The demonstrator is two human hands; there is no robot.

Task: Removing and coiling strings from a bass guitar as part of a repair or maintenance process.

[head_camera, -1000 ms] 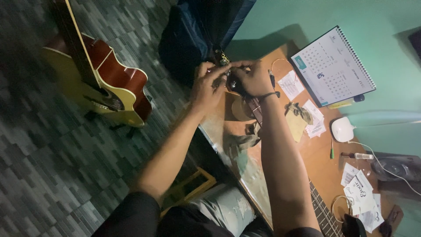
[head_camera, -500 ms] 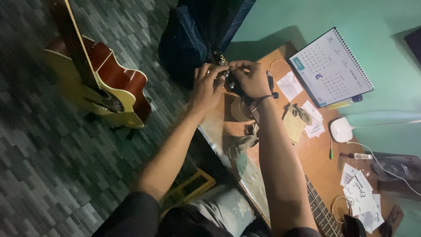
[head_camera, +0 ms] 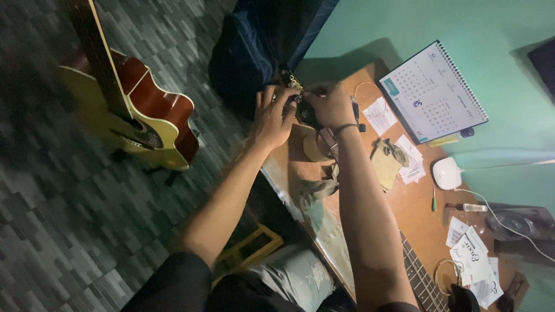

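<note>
Both hands meet at the far end of a wooden desk (head_camera: 416, 208). My left hand (head_camera: 272, 115) and my right hand (head_camera: 328, 104) close together around a dark guitar headstock (head_camera: 300, 107) with small metal tuners showing at its top. The fingers hide most of it, and I cannot tell which part each hand pinches. A guitar neck with frets (head_camera: 419, 277) lies along the desk under my right forearm. A dark band sits on my right wrist.
A red and cream acoustic guitar (head_camera: 136, 112) stands on the tiled floor at left. A dark bag (head_camera: 260, 40) hangs beyond the desk. On the desk lie a desk calendar (head_camera: 430, 92), paper slips, cloths (head_camera: 318, 190), a white mouse (head_camera: 446, 173) and coiled strings.
Both hands stay clasped on the headstock, with only small finger shifts. The view has barely moved.
</note>
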